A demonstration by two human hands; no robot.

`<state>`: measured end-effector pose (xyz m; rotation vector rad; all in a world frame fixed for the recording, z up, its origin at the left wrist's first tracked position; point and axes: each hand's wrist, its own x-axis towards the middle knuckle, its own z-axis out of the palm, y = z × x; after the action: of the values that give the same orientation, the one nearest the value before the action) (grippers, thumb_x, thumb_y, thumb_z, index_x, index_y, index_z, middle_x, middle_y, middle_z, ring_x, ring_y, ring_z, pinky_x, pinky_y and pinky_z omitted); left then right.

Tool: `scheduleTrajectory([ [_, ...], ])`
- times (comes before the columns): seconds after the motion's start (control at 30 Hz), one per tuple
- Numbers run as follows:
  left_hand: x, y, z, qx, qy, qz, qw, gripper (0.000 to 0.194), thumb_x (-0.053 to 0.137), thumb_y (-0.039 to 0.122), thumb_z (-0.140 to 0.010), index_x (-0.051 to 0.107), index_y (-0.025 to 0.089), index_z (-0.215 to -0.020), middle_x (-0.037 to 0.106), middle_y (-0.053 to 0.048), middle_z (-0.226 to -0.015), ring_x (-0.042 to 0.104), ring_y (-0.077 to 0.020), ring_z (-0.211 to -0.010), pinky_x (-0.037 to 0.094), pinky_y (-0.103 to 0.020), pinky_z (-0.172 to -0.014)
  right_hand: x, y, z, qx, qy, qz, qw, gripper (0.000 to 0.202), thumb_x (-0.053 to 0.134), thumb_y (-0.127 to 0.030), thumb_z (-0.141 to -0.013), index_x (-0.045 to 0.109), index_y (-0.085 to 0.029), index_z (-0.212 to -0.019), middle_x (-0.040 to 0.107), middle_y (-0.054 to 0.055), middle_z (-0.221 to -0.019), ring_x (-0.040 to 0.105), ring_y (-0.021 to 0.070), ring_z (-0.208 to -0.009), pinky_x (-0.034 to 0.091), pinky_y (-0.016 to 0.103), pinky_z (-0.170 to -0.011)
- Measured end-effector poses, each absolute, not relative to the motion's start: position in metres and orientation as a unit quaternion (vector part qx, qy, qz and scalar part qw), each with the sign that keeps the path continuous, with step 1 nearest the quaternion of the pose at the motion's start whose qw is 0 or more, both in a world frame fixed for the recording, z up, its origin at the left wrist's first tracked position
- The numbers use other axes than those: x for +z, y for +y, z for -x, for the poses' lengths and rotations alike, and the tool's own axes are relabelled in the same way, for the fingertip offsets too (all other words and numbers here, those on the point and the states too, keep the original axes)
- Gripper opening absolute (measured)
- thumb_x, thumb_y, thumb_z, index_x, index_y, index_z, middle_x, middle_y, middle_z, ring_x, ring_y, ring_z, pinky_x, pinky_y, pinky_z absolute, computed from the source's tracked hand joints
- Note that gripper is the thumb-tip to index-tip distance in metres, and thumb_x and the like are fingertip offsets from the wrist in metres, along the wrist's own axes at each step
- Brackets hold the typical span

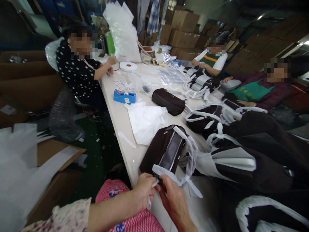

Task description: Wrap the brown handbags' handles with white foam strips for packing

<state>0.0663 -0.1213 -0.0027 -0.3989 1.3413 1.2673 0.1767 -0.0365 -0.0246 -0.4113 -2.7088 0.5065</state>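
Observation:
A dark brown handbag point(154, 151) lies on the near edge of the table, its handle point(191, 154) wrapped in white foam-like strip. My left hand point(145, 189) is closed at the bag's near end, pinching a thin white wrapping strip point(149, 203) whose end hangs below the fingers. Right beside it, my right hand point(174, 197) is closed, thumb and fingertips on a small dark fitting at the base of the handle. The fingertips of both hands nearly meet, and they partly hide the fitting. A loose white end of wrapping point(195, 188) sticks out past my right hand.
White sheets point(145, 120), a blue tape dispenser point(125, 96) and another dark bag point(168, 101) lie farther up the table point(113, 120). Several wrapped bags point(231, 164) crowd the right. Three co-workers sit around the table. Cardboard and white sheeting point(16, 170) stand at left.

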Motion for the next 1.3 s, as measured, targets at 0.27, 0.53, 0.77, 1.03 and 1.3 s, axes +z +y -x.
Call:
scheduleTrajectory([
  [0.27, 0.006, -0.121, -0.068, 0.543, 0.575, 0.224, 0.569, 0.009, 0.045, 0.017, -0.09, 0.039, 0.023, -0.089, 0.042, 0.01, -0.051, 0.025, -0.0042, -0.033, 0.011, -0.02, -0.041, -0.015, -0.022, -0.163, 0.144, -0.974, 0.004, 0.174, 0.022, 0.042, -0.022, -0.097, 0.064, -0.021, -0.101, 0.067, 0.006, -0.087, 0.066, 0.0168, -0.073, 0.054, 0.026, -0.059],
  [0.53, 0.007, -0.146, -0.052, 0.523, 0.517, 0.194, 0.649, 0.021, 0.048, 0.023, -0.085, 0.043, 0.021, -0.106, 0.063, -0.002, -0.063, 0.056, -0.0166, -0.045, 0.03, -0.023, -0.043, -0.026, -0.019, -0.16, 0.13, -0.96, -0.013, 0.248, 0.017, 0.049, -0.018, -0.094, 0.066, -0.02, -0.092, 0.07, 0.007, -0.085, 0.068, 0.0179, -0.073, 0.054, 0.027, -0.059],
  [0.77, -0.017, -0.167, -0.051, 0.541, 0.644, -0.063, 0.537, 0.039, 0.062, 0.019, -0.068, 0.049, 0.019, -0.105, 0.059, 0.001, -0.077, 0.052, -0.0136, -0.059, 0.036, -0.024, -0.054, -0.028, -0.016, -0.167, 0.167, -0.953, -0.02, 0.252, 0.014, 0.053, -0.023, -0.095, 0.066, -0.021, -0.098, 0.072, 0.008, -0.085, 0.07, 0.0188, -0.075, 0.057, 0.029, -0.062],
  [1.03, -0.024, -0.16, -0.04, 0.4, 0.795, -0.339, 0.306, 0.017, 0.052, 0.012, -0.078, 0.062, 0.022, -0.087, 0.056, -0.002, -0.096, 0.055, -0.0181, -0.09, 0.04, -0.029, -0.077, -0.031, -0.013, -0.17, 0.182, -0.954, -0.017, 0.237, 0.015, 0.055, -0.021, -0.093, 0.068, -0.022, -0.101, 0.072, 0.007, -0.087, 0.07, 0.0194, -0.076, 0.058, 0.03, -0.064],
  [1.3, -0.017, -0.16, -0.035, 0.413, 0.793, -0.388, 0.224, 0.021, 0.042, 0.011, -0.089, 0.06, 0.021, -0.085, 0.056, -0.003, -0.093, 0.055, -0.0171, -0.087, 0.04, -0.027, -0.076, -0.027, -0.017, -0.166, 0.21, -0.95, -0.007, 0.23, 0.014, 0.054, -0.019, -0.094, 0.067, -0.021, -0.099, 0.071, 0.007, -0.084, 0.068, 0.0179, -0.074, 0.057, 0.029, -0.064],
])
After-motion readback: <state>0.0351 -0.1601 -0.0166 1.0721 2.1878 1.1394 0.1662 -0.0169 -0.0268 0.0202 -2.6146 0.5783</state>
